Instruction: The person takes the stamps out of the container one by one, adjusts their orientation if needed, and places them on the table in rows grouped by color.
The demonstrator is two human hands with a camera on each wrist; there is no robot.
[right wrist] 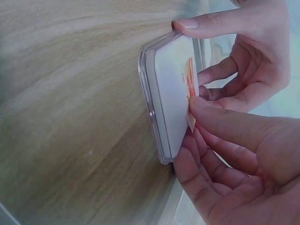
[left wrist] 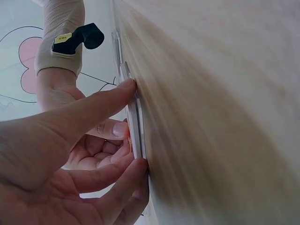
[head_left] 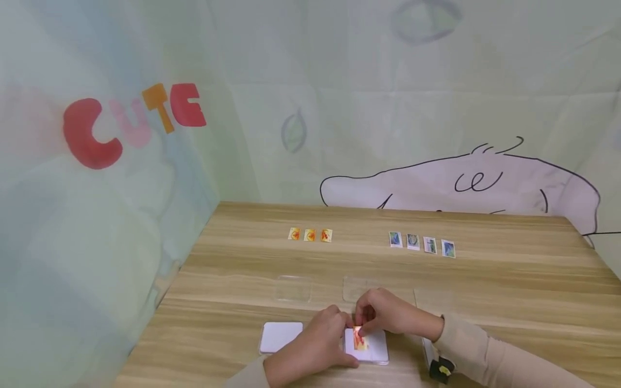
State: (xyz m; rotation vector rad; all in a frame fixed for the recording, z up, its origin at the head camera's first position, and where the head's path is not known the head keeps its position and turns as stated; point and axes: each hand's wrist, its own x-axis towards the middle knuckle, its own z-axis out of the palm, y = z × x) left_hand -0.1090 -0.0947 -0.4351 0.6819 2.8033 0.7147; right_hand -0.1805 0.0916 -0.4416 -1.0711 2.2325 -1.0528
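In the head view, a small orange-and-yellow picture card [head_left: 360, 341] lies over the white top of a flat block with a clear rim [head_left: 377, 353]. My right hand [head_left: 390, 314] pinches one end of that card between thumb and fingers. My left hand [head_left: 312, 342] grips the block at its left side, thumb at the near edge and fingers toward the far edge. In the right wrist view, the block [right wrist: 166, 89] shows a clear case edge around the white layer, and the card [right wrist: 191, 77] is tilted slightly off its face at the pinched end.
Another white-topped block [head_left: 280, 335] lies to the left; a third [head_left: 428, 353] is partly hidden under the right forearm. Clear thin plates [head_left: 293, 277] lie beyond the blocks. Farther back are three orange cards [head_left: 310, 235] and several bluish picture cards [head_left: 413, 241]. A patterned wall [head_left: 252, 145] stands behind.
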